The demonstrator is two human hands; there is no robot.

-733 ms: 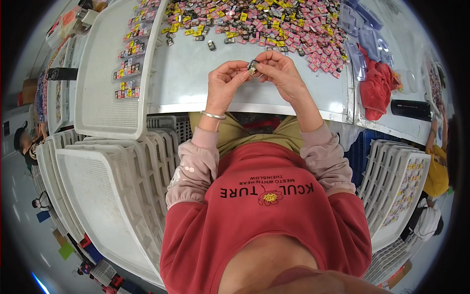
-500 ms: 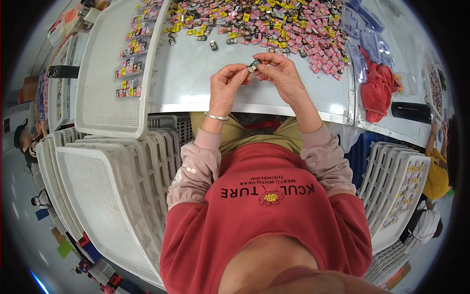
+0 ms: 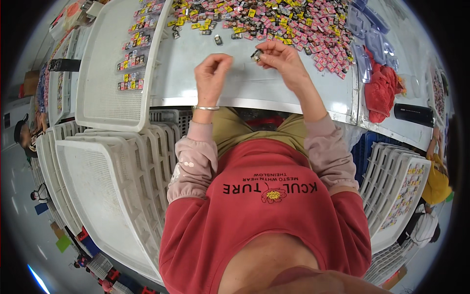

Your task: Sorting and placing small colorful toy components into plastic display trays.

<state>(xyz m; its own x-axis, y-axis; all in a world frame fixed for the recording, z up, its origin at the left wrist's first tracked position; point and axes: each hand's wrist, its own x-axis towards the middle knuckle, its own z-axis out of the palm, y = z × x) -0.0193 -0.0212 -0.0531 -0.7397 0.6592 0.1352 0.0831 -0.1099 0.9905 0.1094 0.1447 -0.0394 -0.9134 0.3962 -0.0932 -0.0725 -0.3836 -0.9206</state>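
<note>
Head view, upper centre: right hand (image 3: pixel 276 59) pinches a dark piece (image 3: pixel 255 55), axis unclear, right of the left hand (image 3: pixel 210 69), curled closed, contents hidden.

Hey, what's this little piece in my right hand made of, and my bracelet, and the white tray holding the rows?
Piece: perhaps plastic, dark with a pale patch; too small to tell its finish.
Bracelet: likely polished metal, silvery and shiny.
Tray: probably matte white moulded plastic, with rounded corners and a perforated base.
</note>
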